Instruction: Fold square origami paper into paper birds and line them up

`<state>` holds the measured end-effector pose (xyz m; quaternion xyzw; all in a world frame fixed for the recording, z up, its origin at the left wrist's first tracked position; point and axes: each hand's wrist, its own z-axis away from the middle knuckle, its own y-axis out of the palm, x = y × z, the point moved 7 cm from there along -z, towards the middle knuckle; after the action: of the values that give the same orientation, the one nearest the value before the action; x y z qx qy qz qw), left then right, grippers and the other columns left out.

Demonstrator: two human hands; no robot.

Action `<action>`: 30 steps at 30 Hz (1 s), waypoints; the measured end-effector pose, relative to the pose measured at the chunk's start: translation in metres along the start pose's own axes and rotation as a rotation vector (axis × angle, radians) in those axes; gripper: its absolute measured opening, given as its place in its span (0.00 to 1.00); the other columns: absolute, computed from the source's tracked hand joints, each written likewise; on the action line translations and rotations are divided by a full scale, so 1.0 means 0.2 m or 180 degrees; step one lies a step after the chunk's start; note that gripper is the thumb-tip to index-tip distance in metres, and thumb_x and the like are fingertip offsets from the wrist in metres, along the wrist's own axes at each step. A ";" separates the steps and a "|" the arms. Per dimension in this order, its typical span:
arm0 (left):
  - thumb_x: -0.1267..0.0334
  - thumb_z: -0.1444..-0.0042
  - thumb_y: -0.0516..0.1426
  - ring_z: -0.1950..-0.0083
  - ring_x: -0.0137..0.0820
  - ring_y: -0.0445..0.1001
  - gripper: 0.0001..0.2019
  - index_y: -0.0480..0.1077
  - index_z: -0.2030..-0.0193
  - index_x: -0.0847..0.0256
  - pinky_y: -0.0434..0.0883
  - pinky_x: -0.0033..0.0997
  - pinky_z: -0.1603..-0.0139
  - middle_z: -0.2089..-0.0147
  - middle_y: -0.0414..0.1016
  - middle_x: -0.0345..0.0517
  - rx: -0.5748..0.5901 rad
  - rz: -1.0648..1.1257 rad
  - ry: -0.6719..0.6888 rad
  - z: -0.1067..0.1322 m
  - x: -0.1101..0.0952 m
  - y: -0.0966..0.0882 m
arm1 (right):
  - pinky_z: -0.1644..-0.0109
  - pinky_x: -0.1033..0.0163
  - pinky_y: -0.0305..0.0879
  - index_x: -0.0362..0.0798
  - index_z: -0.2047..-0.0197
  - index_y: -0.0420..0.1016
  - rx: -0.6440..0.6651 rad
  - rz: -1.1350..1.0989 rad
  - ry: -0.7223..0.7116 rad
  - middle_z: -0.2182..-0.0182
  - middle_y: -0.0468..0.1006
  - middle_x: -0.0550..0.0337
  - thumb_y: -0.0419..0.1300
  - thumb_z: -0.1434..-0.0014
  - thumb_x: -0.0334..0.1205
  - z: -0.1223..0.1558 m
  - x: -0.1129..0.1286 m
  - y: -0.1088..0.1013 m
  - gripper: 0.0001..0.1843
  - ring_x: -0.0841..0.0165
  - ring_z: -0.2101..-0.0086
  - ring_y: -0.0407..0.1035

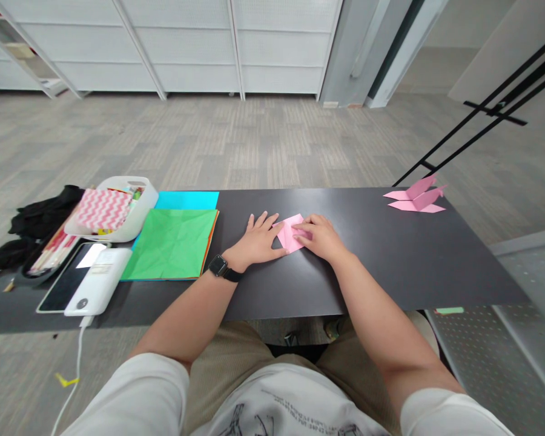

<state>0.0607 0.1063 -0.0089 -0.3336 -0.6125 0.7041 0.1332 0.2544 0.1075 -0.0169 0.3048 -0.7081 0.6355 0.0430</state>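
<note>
Paper first: a small pink sheet (290, 235), partly folded, lies flat on the dark table (381, 272) near the middle of its width, between the two hands. The left hand (260, 242) rests palm down at the sheet's left edge, its fingers straight and spread wide, the thumb side touching the paper. The right hand (323, 237) covers the sheet's right side with its fingers bent and close together, the tips on the paper — whether they pinch a flap or only press it down I cannot tell. A black watch (218, 265) sits on the left wrist.

To the left lies a creased green sheet (172, 243) on top of a blue sheet (188, 200), whose far edge shows beyond it. Further left stands a white basket (140, 209) with a red-and-white chevron paper (102, 209) in it. Nearer to the person, a phone (66, 283) and a white power bank (100, 280) lie side by side, and a white cable (75, 363) hangs from the power bank — off the near edge of the table. At the far right corner of the table sit two folded pink pieces (418, 198), well apart from the hands.
</note>
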 end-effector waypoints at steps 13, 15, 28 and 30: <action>0.44 0.33 0.62 0.17 0.56 0.53 0.34 0.66 0.24 0.54 0.43 0.71 0.17 0.18 0.59 0.54 -0.0187 0.0165 0.0108 -0.04 -0.07 -0.01 | 0.40 0.46 0.64 0.60 0.41 0.86 -0.0046 0.0011 -0.0257 0.53 0.78 0.53 0.70 0.34 0.42 0.01 0.05 0.00 0.18 0.54 0.48 0.70; 0.43 0.34 0.64 0.17 0.57 0.52 0.36 0.65 0.23 0.51 0.43 0.74 0.18 0.18 0.58 0.54 -0.0134 0.0133 0.0061 -0.04 -0.06 0.00 | 0.40 0.46 0.64 0.60 0.39 0.85 -0.0033 -0.0036 -0.0239 0.53 0.79 0.53 0.69 0.34 0.41 0.01 0.05 0.00 0.20 0.54 0.48 0.71; 0.39 0.33 0.61 0.18 0.59 0.54 0.32 0.71 0.29 0.56 0.45 0.77 0.20 0.19 0.59 0.58 -0.0249 0.0110 0.0064 -0.02 -0.09 0.00 | 0.39 0.42 0.64 0.56 0.43 0.86 -0.0467 0.0211 0.0510 0.48 0.79 0.49 0.69 0.35 0.47 0.02 -0.05 -0.04 0.18 0.49 0.46 0.70; 0.45 0.28 0.57 0.18 0.56 0.56 0.25 0.74 0.32 0.54 0.47 0.75 0.19 0.20 0.61 0.55 -0.0310 0.0121 0.0037 -0.03 -0.07 0.00 | 0.39 0.42 0.64 0.56 0.45 0.87 -0.0500 0.0132 0.0520 0.48 0.79 0.50 0.69 0.36 0.45 0.02 -0.05 -0.03 0.17 0.50 0.46 0.70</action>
<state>0.0753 0.1017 -0.0042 -0.3554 -0.6388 0.6739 0.1070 0.2668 0.1075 -0.0160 0.2330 -0.7560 0.6015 0.1112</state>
